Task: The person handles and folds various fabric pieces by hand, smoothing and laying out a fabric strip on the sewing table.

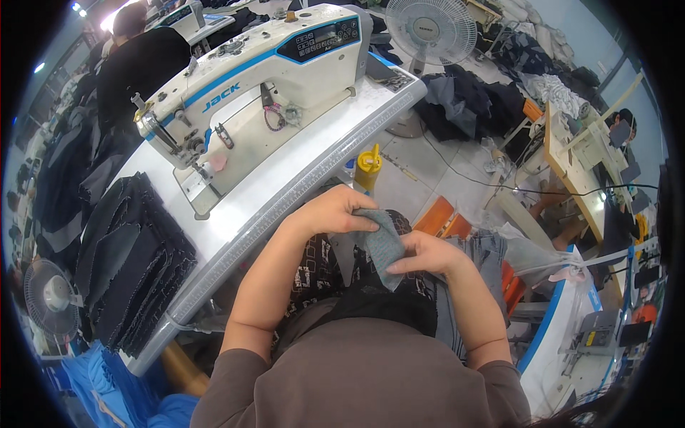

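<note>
Above my lap, a small grey-blue denim piece (pixel 383 246) is stretched between both hands. My left hand (pixel 344 212) pinches its upper left corner between thumb and fingers. Lower on the opposite edge, my right hand (pixel 426 255) grips it with the thumb on top. Part of the fingers of each hand is hidden by the cloth. Dark fabric (pixel 389 303) lies across my lap under the piece. A white sewing machine (pixel 250 78) with a blue stripe stands on the table ahead and to the left, apart from both hands.
A pile of dark denim pieces (pixel 128 257) lies at the table's left end. Beyond the table edge (pixel 300 185) stands a yellow bottle (pixel 368 167). Fans (pixel 432 28) stand at the back and far left. Another person (pixel 143 64) sits at the upper left; a cable (pixel 492 178) crosses the right side.
</note>
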Available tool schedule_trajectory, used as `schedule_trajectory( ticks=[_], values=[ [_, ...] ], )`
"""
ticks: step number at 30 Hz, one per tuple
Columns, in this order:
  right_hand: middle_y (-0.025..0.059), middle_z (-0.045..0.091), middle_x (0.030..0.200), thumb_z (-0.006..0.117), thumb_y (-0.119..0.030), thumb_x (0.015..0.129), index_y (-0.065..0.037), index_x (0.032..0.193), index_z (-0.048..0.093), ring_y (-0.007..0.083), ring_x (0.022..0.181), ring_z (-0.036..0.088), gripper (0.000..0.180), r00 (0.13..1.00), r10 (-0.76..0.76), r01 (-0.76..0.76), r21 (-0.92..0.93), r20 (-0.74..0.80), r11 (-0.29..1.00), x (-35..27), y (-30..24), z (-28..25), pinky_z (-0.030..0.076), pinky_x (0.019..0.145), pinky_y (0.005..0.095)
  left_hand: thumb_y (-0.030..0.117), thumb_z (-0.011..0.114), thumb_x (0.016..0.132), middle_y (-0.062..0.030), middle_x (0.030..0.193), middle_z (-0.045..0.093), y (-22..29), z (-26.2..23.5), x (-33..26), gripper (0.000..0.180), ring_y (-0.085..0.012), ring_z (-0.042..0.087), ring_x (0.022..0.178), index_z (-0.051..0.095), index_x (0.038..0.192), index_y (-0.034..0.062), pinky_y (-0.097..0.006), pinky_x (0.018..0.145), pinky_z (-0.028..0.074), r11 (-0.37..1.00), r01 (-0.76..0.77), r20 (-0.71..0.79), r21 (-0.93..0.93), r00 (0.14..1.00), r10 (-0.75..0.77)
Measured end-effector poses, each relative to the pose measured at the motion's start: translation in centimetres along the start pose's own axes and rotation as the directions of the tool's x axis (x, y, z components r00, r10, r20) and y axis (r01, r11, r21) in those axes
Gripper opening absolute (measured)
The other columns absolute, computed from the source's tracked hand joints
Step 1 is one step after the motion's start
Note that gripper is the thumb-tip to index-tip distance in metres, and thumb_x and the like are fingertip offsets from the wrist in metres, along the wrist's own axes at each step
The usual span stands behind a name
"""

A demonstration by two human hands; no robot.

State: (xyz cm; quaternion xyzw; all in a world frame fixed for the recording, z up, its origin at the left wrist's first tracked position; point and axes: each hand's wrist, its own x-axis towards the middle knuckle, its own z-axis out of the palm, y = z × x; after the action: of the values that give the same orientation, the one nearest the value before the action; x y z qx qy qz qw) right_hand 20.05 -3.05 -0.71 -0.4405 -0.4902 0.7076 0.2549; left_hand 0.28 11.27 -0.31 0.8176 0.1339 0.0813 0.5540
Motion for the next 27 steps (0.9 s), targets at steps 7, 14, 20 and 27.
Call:
schedule_trajectory(
  ticks=[7,14,20,27],
  values=[
    [0.0053,0.060,0.098,0.071,-0.011,0.078,0.003,0.102,0.061,0.0128,0.094,0.057,0.030,0.983,-0.136,0.157,-0.182,0.124,0.971,0.0,-1.6,2.2,0.046,0.083,0.0273,0.014,0.068,0.075,-0.0092,0.064,0.058,0.5,-0.7,-0.6,0.018,-0.0146,0.054,0.059,0.066,0.090,0.0049,-0.028,0.058,0.043,0.990,-0.097,-0.036,0.103,0.994,0.101],
    [0.0094,0.060,0.102,0.073,-0.012,0.075,0.002,0.099,0.060,0.0164,0.092,0.057,0.030,0.975,-0.172,0.218,-0.467,0.140,0.857,0.0,-2.2,2.3,0.046,0.082,0.0298,0.014,0.068,0.074,-0.0116,0.065,0.059,0.9,-0.9,-0.7,0.017,-0.0193,0.055,0.060,0.066,0.089,0.0049,-0.030,0.061,0.044,0.982,-0.127,-0.057,0.143,0.989,0.136],
    [0.0109,0.059,0.099,0.073,-0.008,0.072,0.003,0.098,0.060,0.0179,0.094,0.056,0.031,0.961,-0.261,0.264,-0.576,0.091,0.774,-0.6,-2.2,1.6,0.045,0.082,0.0308,0.016,0.069,0.073,-0.0121,0.071,0.057,1.2,-0.8,-0.7,0.019,-0.0258,0.057,0.069,0.064,0.087,0.0042,-0.033,0.065,0.044,0.962,-0.165,-0.088,0.219,0.978,0.188],
    [0.0076,0.053,0.077,0.068,-0.002,0.067,-0.001,0.086,0.063,0.0201,0.074,0.054,0.019,0.497,-0.659,0.369,-0.550,-0.564,0.749,-0.8,-2.3,-1.4,0.042,0.065,0.0277,0.010,0.066,0.066,-0.0091,0.069,0.049,2.9,1.9,-1.0,0.013,-0.0306,0.050,0.068,0.054,0.067,0.0050,-0.038,0.067,0.039,0.693,-0.313,-0.296,0.650,0.735,0.610]
  ],
)
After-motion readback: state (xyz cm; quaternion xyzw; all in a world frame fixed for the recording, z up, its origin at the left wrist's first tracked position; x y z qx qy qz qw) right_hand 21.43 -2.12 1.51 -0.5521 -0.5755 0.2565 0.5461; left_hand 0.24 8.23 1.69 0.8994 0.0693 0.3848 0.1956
